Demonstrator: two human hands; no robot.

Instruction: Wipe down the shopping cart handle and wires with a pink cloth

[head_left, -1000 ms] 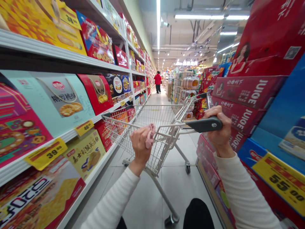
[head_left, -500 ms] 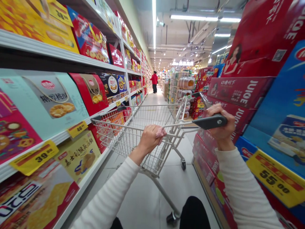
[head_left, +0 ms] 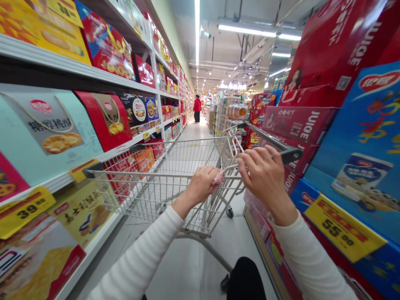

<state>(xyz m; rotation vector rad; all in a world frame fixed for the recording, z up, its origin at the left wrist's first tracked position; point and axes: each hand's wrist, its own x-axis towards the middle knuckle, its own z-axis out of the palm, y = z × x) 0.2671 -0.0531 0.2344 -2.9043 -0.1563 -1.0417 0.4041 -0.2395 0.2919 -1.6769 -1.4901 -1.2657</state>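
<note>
A wire shopping cart (head_left: pixel 150 178) stands turned across the aisle in front of me, its basket with nothing visible inside. My left hand (head_left: pixel 201 183) is closed over the near side rim of the basket. A small crumpled pink thing, its kind unclear, shows at the thumb side of that hand. My right hand (head_left: pixel 262 179) is over the frame beside the dark cart handle (head_left: pixel 290 155), off the grip. Its fingers are bent downward and somewhat apart, with the fingertips at the metal rim; whether they press on it I cannot tell.
Shelves of boxed biscuits (head_left: pixel 62 125) with yellow price tags line the left side. Stacked red drink cartons (head_left: pixel 296 125) and blue boxes (head_left: pixel 359 150) rise close on the right. A person in a red jacket (head_left: pixel 197 105) stands far down the aisle.
My right hand has let go of the handle and moved left to the cart's near side frame. The cart has turned slightly and shifted left in view. My left hand keeps its hold.
</note>
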